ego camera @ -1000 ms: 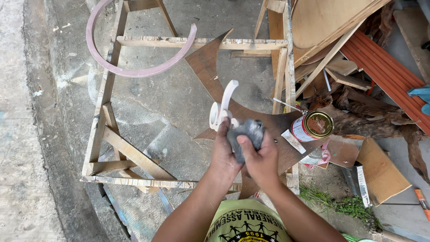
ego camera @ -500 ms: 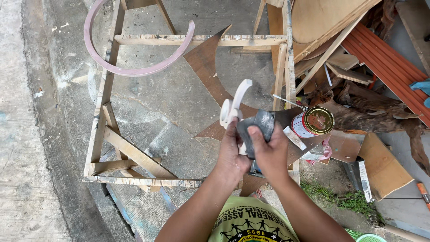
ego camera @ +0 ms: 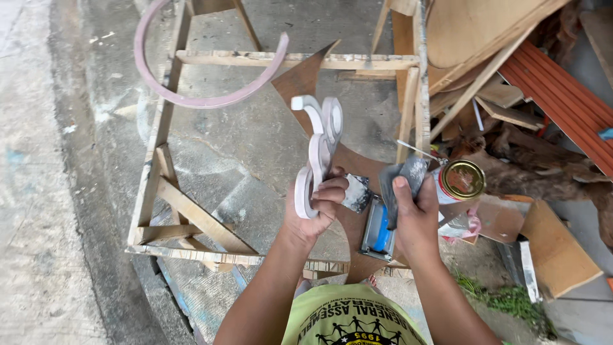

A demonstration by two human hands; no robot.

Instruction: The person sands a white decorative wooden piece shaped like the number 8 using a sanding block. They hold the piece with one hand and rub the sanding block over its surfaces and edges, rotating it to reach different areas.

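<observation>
Gripping a white curly cutout (ego camera: 317,153) upright in my left hand (ego camera: 313,211), fingers curling tight around its lower end, above the wooden frame (ego camera: 191,220). My right hand (ego camera: 415,214) is pinching a grey sheet (ego camera: 402,179), possibly sandpaper. A gold-lidded can (ego camera: 461,181) is sitting just right of it, a blue-handled tool (ego camera: 378,231) lying below.

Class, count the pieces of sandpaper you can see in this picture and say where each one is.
2. One sandpaper sheet is folded in the right hand; another scrap lies on the brown board beside the left hand. More may be hidden among the wood pile.
</observation>
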